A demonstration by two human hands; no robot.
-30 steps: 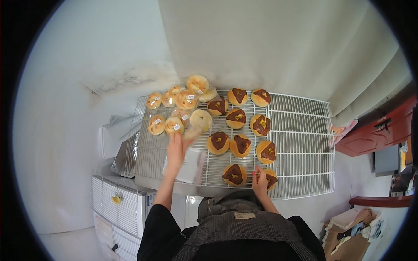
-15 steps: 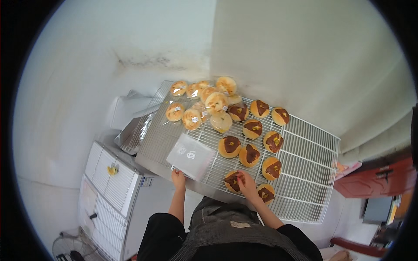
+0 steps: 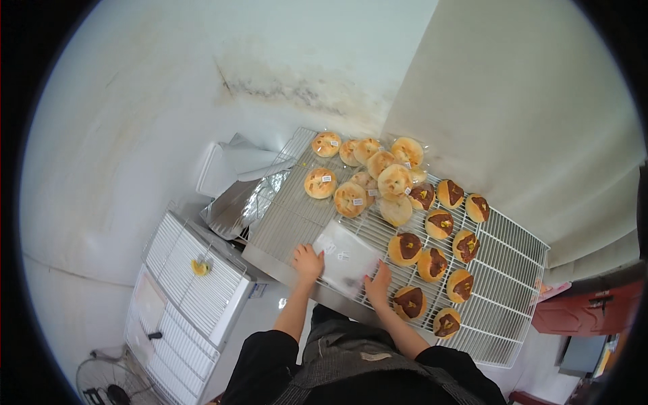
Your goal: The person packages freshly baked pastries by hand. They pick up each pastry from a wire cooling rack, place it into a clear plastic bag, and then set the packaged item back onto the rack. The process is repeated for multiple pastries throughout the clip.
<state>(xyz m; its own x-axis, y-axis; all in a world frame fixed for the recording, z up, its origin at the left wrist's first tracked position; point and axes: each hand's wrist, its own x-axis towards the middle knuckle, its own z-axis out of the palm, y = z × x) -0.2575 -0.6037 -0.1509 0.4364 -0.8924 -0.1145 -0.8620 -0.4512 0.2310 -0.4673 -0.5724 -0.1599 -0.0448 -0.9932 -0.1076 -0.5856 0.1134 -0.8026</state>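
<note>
A stack of clear plastic bags point(image 3: 345, 258) lies on the near left part of the wire rack point(image 3: 503, 270). My left hand point(image 3: 308, 263) closes on the left edge of the bags, its thumb along their side. At the opposite edge, my right hand point(image 3: 378, 283) has its fingers on the stack's right border. Just right of that hand sits a round bun with a brown topping point(image 3: 410, 302), unwrapped. Several more such buns point(image 3: 439, 224) stand in rows across the rack. Farther back, pale golden flat breads point(image 3: 395, 181) in clear wrappers with small white labels are heaped together.
A white wall and a grey curtain point(image 3: 513, 121) border the rack at the back. Foil-covered trays point(image 3: 253, 202) stand off its left side. Lower left are a white wire-shelf unit point(image 3: 182, 290) and a fan point(image 3: 111, 378). A red cabinet point(image 3: 597, 307) is at the right.
My right hand has left the brown-topped bun at the near edge and moved to the right edge of the bags. My left hand has shifted up along their left edge. The view has turned.
</note>
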